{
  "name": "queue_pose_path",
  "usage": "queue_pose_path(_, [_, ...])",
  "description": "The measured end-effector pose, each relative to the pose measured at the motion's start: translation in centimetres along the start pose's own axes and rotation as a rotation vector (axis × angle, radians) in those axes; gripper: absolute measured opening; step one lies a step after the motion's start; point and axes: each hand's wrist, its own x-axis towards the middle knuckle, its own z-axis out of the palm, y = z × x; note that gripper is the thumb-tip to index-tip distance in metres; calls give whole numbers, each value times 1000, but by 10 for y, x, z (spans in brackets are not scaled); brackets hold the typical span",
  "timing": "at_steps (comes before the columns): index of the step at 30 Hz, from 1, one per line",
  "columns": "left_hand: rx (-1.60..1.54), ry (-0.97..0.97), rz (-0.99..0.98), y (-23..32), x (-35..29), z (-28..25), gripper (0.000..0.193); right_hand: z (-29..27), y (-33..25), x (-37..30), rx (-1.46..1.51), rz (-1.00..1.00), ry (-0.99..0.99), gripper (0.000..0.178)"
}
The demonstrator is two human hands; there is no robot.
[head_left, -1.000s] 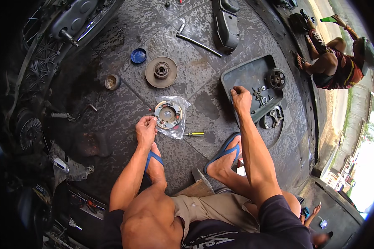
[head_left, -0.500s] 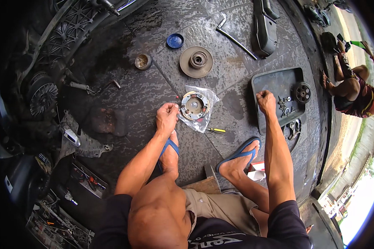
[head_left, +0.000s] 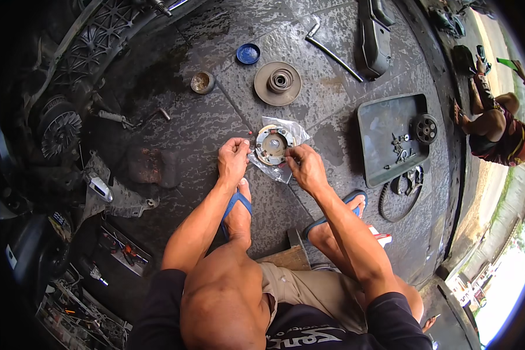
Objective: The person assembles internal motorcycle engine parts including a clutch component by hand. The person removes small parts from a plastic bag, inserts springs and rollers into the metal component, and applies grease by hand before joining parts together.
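Metal clutch-shoe assembly (head_left: pixel 268 143) on plastic bag (head_left: pixel 279 174): likely stiff, weighty; we would grip its rim. Left hand (head_left: pixel 233 158), right hand (head_left: pixel 309 168) at opposite bag edges, fingertips together, contents unclear.

left hand (head_left: pixel 233 160) with fingers pinched beside a round metal part (head_left: pixel 268 153) on clear plastic (head_left: pixel 296 129), right hand (head_left: pixel 308 169) at its opposite edge, dark tray (head_left: pixel 385 116) of small parts (head_left: pixel 401 146)

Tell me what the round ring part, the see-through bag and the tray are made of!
The ring part is probably mostly metal: its grey pieces have a dull sheen. The see-through bag is likely plastic, clear with shiny wrinkles. The tray looks matte dark grey with rounded corners, maybe moulded plastic or painted metal.
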Motion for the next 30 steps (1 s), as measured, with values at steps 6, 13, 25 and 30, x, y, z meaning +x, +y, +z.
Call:
queue_pose_path(6, [-68,-4,-51,1,0,-6,15,13,3,-6,-57,-8,50,12])
queue_pose_path(13, [-36,-23,-6,-5,1,-15,17,15,-4,3,69,140,40,13])
queue_pose_path(25, [17,-45,2,-8,-1,-17,15,-63,22,-17,-13,-22,178,16])
queue_pose_path(30, [78,-12,37,2,-6,-19,15,-202,94,-53,-362,72,143,15])
